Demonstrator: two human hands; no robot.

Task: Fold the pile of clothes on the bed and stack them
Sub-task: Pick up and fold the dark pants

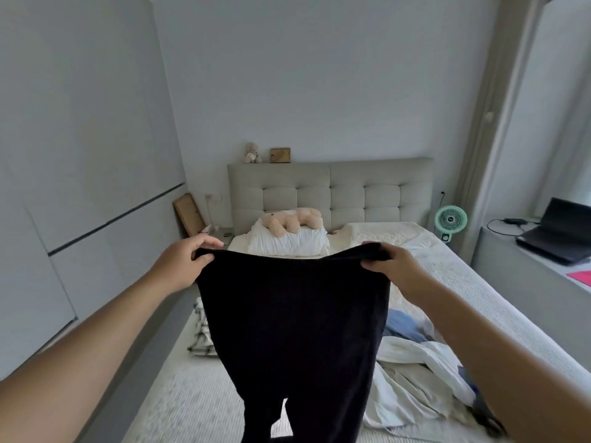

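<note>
A pair of black trousers hangs in the air over the bed, held up by the waistband. My left hand grips the left end of the waistband and my right hand grips the right end. The two legs hang down toward the bottom edge of the view. A loose pile of clothes, white and blue, lies on the bed at the lower right. A folded plaid garment lies at the bed's left edge, partly hidden behind the trousers.
A white pillow with a plush bear sits by the padded headboard. A green fan stands right of the bed. A laptop rests on the ledge at right. White wardrobe doors line the left.
</note>
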